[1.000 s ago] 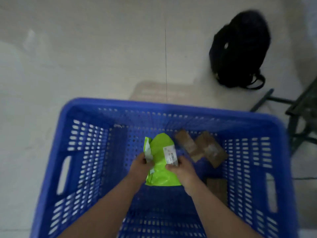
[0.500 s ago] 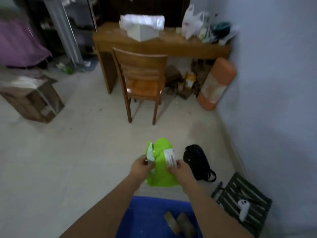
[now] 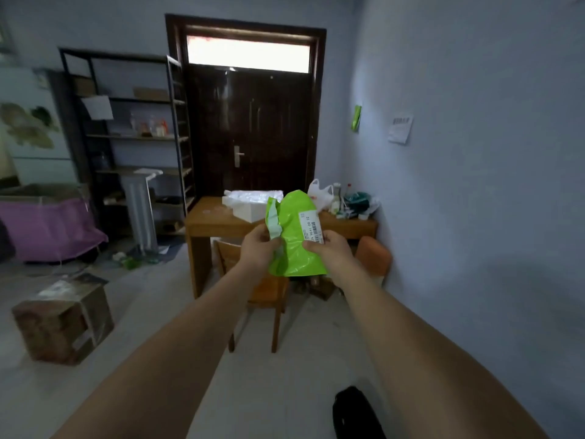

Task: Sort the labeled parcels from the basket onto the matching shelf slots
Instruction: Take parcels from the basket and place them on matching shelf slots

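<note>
- The green parcel (image 3: 296, 236), a soft plastic mailer, is held up in the air in front of the desk (image 3: 218, 221), at about the height of the desk top as seen from the head camera.
- The left hand (image 3: 258, 248) grips the parcel's left edge, thumb curled over a pale, crumpled flap there.
- The right hand (image 3: 329, 251) pinches the parcel's right edge, thumb pressed on the lower end of a white printed label (image 3: 311, 227) that runs lengthwise up that side.
- Both forearms reach forward from the bottom of the view toward the desk.
- A wooden chair (image 3: 253, 289) stands tucked against the near side of the desk, partly hidden behind the hands and parcel.
- On the desk, a white box (image 3: 250, 207) sits behind the parcel; a white plastic bag (image 3: 319, 193) and some bottles crowd the desk's right end.
- A dark door (image 3: 253, 134) stands behind the desk, with a bright window pane above it.
- A black metal shelf (image 3: 126, 131) stands left of the desk against the back wall, holding a few small items too blurred to name.
- A cardboard box (image 3: 63, 324) lies on the floor well left of the desk.
- A black bag (image 3: 354, 413) lies on the floor nearer the camera than the desk.
</note>
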The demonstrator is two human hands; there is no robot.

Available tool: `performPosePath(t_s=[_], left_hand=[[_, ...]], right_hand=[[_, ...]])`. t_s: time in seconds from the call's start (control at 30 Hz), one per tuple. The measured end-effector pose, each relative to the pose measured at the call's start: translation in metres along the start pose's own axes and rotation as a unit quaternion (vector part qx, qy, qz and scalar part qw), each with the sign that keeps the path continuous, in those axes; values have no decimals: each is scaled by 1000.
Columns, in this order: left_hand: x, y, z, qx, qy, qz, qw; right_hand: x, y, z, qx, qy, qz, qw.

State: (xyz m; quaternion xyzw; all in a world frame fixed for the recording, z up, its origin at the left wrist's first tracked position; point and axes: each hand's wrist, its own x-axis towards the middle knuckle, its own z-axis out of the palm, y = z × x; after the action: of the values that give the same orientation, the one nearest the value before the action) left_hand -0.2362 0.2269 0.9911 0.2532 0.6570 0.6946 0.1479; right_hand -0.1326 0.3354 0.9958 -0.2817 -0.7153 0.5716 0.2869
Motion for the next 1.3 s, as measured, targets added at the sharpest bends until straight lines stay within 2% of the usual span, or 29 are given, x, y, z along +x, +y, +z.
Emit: performPosePath(t_s=[0.13,0.2,0.27,0.3,0.37,0.4,0.47,0.53,0.6,0.7,0.83,0.87,1.0,1.2,1.3], left_hand=[[-6,41,0,28,14,34,999],[-10,54,4,68,61,60,994],[-12,60,10,165,141,137,966],[-14,62,14,187,155,182,953],[-19,68,29,144,91,195,966],[-23,73,36,83,35,164,982],[-26,82,47,-38,-43,105,993],[-20,88,45,-134,-67,68,986],[-14,91,35,-187,-66,39,979],[-10,93,26,-196,-54,43,978],[-14,101,22,-250,-117,23,961],[-15,103,21,-256,-130,19,958],[-21,109,20,-261,-172,13,950],[-20,106,10,-245,-172,0,954],[-20,113,3,-196,-184,1,963]], right_hand=[[-4,-35,-5,19,13,-28,999],[-5,-47,-6,17,26,-47,998],[-8,-57,-5,-10,65,-84,994],[-9,-63,-4,-23,92,-100,990],[-13,-73,1,-28,133,-124,983],[-14,-78,4,-28,135,-136,981],[-20,-86,8,-33,104,-152,982],[-25,-92,6,-15,47,-160,986],[-28,-97,-3,16,6,-151,988],[-27,-105,-14,45,-3,-136,990],[-25,-110,-22,-23,130,-186,974],[-24,-109,-23,-23,144,-187,971],[-21,-105,-23,59,76,-158,983],[-24,-106,-25,70,52,-152,984],[-28,-109,-28,118,37,-138,983]])
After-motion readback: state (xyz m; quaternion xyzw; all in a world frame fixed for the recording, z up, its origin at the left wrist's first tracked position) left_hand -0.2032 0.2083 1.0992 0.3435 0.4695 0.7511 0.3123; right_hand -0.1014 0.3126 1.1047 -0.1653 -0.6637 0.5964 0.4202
